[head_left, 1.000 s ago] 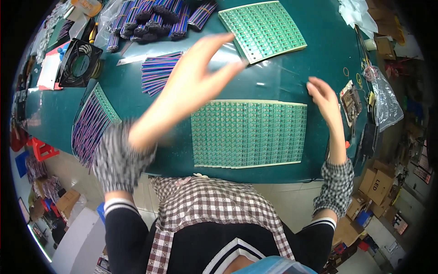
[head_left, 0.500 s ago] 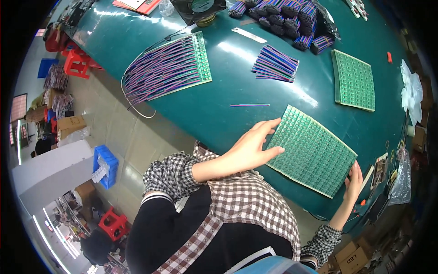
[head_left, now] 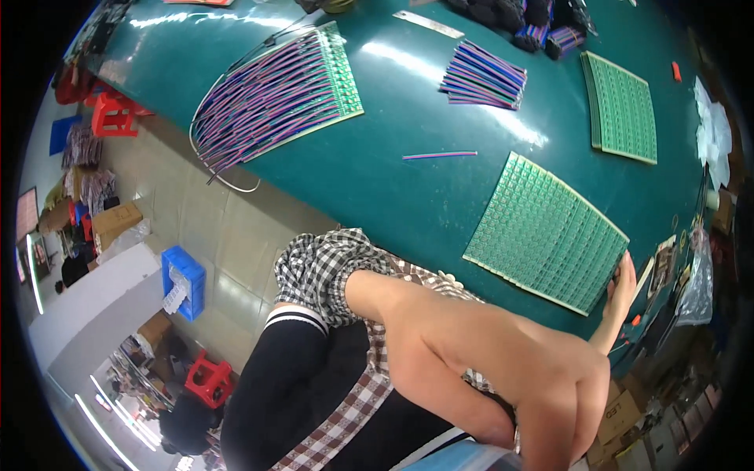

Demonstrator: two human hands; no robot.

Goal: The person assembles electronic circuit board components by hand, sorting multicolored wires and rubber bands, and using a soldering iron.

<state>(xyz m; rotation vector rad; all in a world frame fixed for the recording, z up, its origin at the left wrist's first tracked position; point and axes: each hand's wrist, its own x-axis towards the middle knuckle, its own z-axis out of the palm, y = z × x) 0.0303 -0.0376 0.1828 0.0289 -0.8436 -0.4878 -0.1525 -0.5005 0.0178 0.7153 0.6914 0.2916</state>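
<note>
A green circuit board panel [head_left: 546, 235], with a grid of small units, lies near the front edge of the table. Alongside its right edge is my right hand [head_left: 620, 289], fingers loosely extended and touching the rim; its thumb is hidden. My left hand [head_left: 503, 369] is raised close in front of me, away from the panel. Its thumb and fingers point down and stand apart, with nothing visible between them; the fingertips leave the picture near a blue mask-like edge [head_left: 471, 455]. Beyond the panel lie a single multicoloured wire [head_left: 440, 155] and a bundle of such wires [head_left: 483, 74].
Wired boards [head_left: 283, 102] lie at the left of the green table [head_left: 393, 196]. A stack of green panels [head_left: 624, 106] lies at the back right, wire bundles [head_left: 542, 27] and a metal ruler [head_left: 428, 23] at the back. Clear plastic bags [head_left: 695, 286] hang at the right edge.
My left hand has left the panel's left edge and come up toward me. My right hand stays at the right edge. The whole view has shifted, so the table appears higher.
</note>
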